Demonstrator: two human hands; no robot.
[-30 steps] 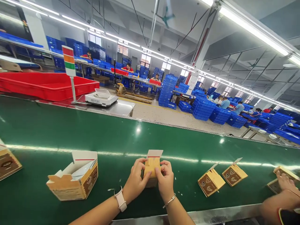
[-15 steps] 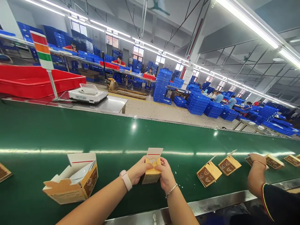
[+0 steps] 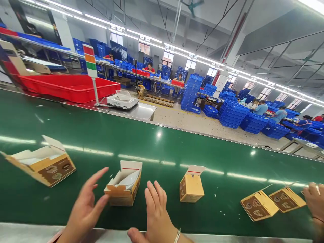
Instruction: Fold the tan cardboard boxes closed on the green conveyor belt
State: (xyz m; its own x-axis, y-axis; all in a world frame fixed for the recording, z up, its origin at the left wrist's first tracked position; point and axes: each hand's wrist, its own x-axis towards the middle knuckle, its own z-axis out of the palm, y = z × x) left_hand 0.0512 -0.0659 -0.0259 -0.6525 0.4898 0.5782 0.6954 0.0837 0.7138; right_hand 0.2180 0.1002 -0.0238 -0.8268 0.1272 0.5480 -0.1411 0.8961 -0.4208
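Observation:
An open cardboard box (image 3: 118,198) with a white packet (image 3: 128,181) inside stands on the green conveyor belt (image 3: 141,141), its back flap raised. My left hand (image 3: 87,199) is spread just left of this box, the thumb near its left corner. To the right of it my right hand (image 3: 157,209) is held up with fingers stretched out and nothing in it. Further right stands a yellow-and-brown box (image 3: 192,189), folded over on top with its white flap upright; neither hand touches it.
Another open box (image 3: 54,168) lies at the left on the belt. Two tilted boxes (image 3: 259,206) are at the right, near a co-worker's hand (image 3: 315,199). Across the belt are a red tray (image 3: 76,87), a scale (image 3: 122,100) and a signal light (image 3: 90,62).
Both hands have let go of the folded box, which now stands to their right. They have moved left to the open box, now with spread fingers. The view has turned left.

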